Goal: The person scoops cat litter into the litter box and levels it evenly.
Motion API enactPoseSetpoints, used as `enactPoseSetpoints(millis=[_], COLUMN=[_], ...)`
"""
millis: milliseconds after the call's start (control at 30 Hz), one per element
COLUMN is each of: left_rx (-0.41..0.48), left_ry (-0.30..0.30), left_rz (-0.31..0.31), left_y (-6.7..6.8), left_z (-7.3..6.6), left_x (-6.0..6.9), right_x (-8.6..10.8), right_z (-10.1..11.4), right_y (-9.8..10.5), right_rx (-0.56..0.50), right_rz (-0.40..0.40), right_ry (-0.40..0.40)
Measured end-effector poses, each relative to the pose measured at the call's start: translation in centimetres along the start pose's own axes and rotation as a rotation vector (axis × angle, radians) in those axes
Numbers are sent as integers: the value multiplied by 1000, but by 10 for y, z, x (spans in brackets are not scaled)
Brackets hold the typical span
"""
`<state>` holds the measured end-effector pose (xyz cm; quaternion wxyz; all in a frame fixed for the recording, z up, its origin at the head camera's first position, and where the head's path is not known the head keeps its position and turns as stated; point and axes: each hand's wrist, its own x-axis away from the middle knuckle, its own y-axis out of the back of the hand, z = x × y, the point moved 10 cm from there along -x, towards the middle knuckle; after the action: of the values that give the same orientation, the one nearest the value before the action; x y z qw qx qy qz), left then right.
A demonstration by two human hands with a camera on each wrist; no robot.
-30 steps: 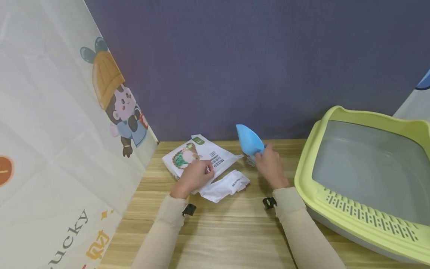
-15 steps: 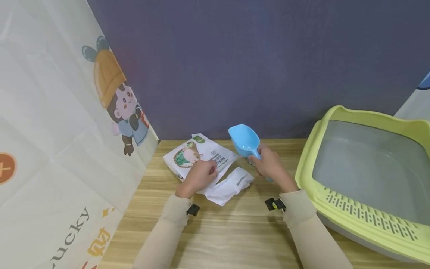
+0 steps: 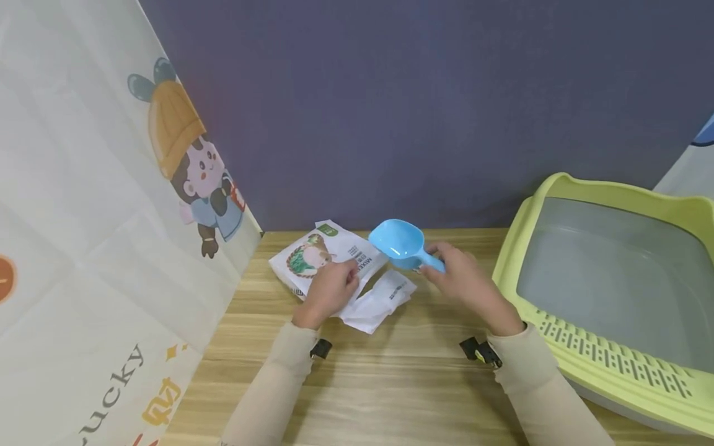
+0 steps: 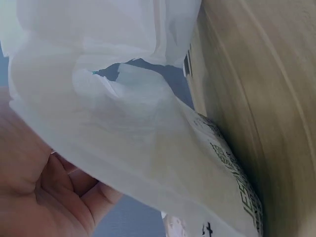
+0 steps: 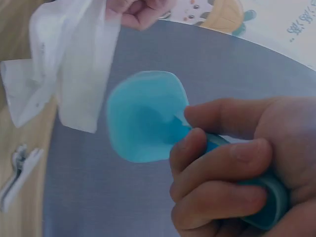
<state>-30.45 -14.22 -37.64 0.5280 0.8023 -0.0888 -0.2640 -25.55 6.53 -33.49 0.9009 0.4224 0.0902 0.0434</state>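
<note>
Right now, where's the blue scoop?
In the head view, the blue scoop is just right of centre, held in the right grip, near the white bag and left of the green-rimmed tray.

A plain slate-blue wall (image 3: 418, 111) rises behind a wood-grain tabletop (image 3: 385, 384) with light and darker brown streaks. Along the left side hangs a creased white sheet (image 3: 72, 186), printed with a cartoon child (image 3: 201, 179) in an orange hat, dark lettering (image 3: 114, 390) reading "ucky" and an orange Chinese character (image 3: 162, 401). At the far right, a pale surface (image 3: 683, 173) bears a blue print (image 3: 706, 133). Soft shadows fall across the tabletop.
</note>
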Motion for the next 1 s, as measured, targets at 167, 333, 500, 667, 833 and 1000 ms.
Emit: enactPoseSetpoints(millis=[167, 333, 500, 667, 833, 1000], left_rx=[-37, -57, -36, 23, 46, 7], left_ry=[-13, -38, -77, -114, -144, -191], left_rz=[-47, -81, -51, 52, 112, 134], left_y=[10, 18, 18, 5, -4, -11], left_z=[1, -1, -6, -12, -17, -23], left_x=[-1, -3, -7, -8, -4, -2], right_x=[9, 17, 21, 21, 21, 18], right_z=[11, 20, 24, 27, 25, 23], right_y=[13, 19, 19, 17, 13, 1], right_rx=[26, 55, 87, 93, 109, 123], right_rz=[2, 14, 32, 46, 67, 96], right_ry=[35, 77, 93, 101, 96, 79])
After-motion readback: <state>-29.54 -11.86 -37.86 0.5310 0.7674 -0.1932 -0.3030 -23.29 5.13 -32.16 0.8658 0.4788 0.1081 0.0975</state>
